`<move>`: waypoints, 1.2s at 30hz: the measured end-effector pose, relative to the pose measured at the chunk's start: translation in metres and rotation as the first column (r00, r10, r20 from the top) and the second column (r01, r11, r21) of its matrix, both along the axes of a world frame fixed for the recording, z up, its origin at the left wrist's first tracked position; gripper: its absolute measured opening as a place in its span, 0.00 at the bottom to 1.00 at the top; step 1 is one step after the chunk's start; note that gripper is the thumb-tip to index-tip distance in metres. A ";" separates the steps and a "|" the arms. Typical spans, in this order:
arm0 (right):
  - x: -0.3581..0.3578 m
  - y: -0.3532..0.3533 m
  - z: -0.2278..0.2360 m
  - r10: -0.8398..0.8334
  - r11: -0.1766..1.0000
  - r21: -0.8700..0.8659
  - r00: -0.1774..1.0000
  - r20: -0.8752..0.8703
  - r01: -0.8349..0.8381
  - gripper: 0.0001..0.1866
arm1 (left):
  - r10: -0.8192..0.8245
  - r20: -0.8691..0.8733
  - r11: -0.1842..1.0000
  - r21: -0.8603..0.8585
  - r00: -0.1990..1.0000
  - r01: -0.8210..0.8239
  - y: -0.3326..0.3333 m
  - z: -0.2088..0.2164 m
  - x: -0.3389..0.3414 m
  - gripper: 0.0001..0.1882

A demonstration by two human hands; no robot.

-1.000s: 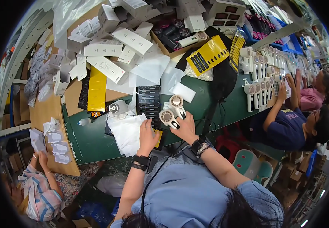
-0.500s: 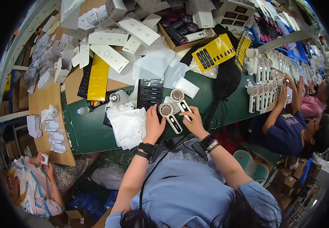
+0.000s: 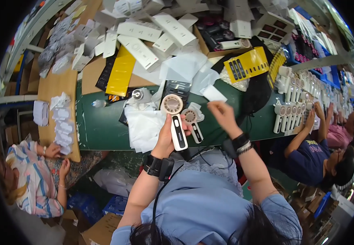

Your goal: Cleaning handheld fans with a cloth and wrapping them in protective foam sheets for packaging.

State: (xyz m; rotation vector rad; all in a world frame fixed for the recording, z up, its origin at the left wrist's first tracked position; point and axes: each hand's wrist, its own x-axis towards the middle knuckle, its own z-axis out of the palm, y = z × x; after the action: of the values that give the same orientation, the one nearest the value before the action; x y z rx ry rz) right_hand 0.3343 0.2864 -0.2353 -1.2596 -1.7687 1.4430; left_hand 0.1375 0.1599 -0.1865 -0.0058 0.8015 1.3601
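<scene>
My left hand (image 3: pixel 165 136) is wrapped round the handle of a white handheld fan (image 3: pixel 178 132), lifted over the near table edge with its round beige grille pointing away from me. A second white handheld fan (image 3: pixel 196 131) lies just right of it on the green table, a crumpled white wrapper by its head. In the air to the right, my right hand (image 3: pixel 225 117) is smeared by motion, so its fingers are unclear. Closest to it is a flat white packet (image 3: pixel 215 94). White sheets (image 3: pixel 145 126) are stacked left of the held fan, below a dark tray (image 3: pixel 177 87) of black strips.
White boxes (image 3: pixel 138 53) are heaped at the back, beside yellow sticker sheets (image 3: pixel 246 64). Rows of white fans (image 3: pixel 293 114) stand at the right, near a co-worker in navy (image 3: pixel 305 153). Another person (image 3: pixel 36 179) sits left, at a wooden table (image 3: pixel 78 141).
My left hand has picked up one fan. My right hand has let go of the other, which now lies on the table, and moved up and right. The view has shifted.
</scene>
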 end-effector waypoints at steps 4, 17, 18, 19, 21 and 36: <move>-0.003 0.013 -0.024 0.107 0.964 0.206 0.954 0.279 -0.168 0.10 | -0.121 0.253 0.969 0.238 0.960 0.059 -0.006 0.017 -0.013 0.35; -0.005 0.007 -0.083 0.095 0.968 0.214 0.982 0.164 -0.129 0.10 | -0.127 0.154 0.976 0.197 0.980 0.095 -0.004 0.066 -0.018 0.36; -0.008 0.009 -0.068 0.020 0.968 0.250 0.998 0.056 -0.034 0.09 | -0.101 0.168 0.981 0.178 0.981 0.071 -0.004 0.065 -0.018 0.35; -0.009 0.008 -0.051 0.023 0.968 0.249 0.998 0.056 -0.036 0.09 | -0.076 0.182 0.986 0.160 0.980 0.047 -0.003 0.065 -0.019 0.35; -0.019 0.001 0.018 -0.220 0.899 -0.428 0.938 -0.268 0.089 0.05 | -0.046 0.199 0.989 0.145 0.979 0.017 -0.002 0.064 -0.022 0.34; -0.118 -0.031 0.175 0.367 0.783 0.601 0.899 -0.238 -0.160 0.11 | 0.154 -0.016 0.988 -0.026 0.988 -0.154 0.020 0.129 -0.023 0.26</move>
State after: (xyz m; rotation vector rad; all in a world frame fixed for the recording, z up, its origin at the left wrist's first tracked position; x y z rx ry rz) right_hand 0.2167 0.2557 -0.0602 -0.4209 -1.9696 1.0503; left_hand 0.1143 0.1804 -0.0578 -0.0816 0.8451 1.4958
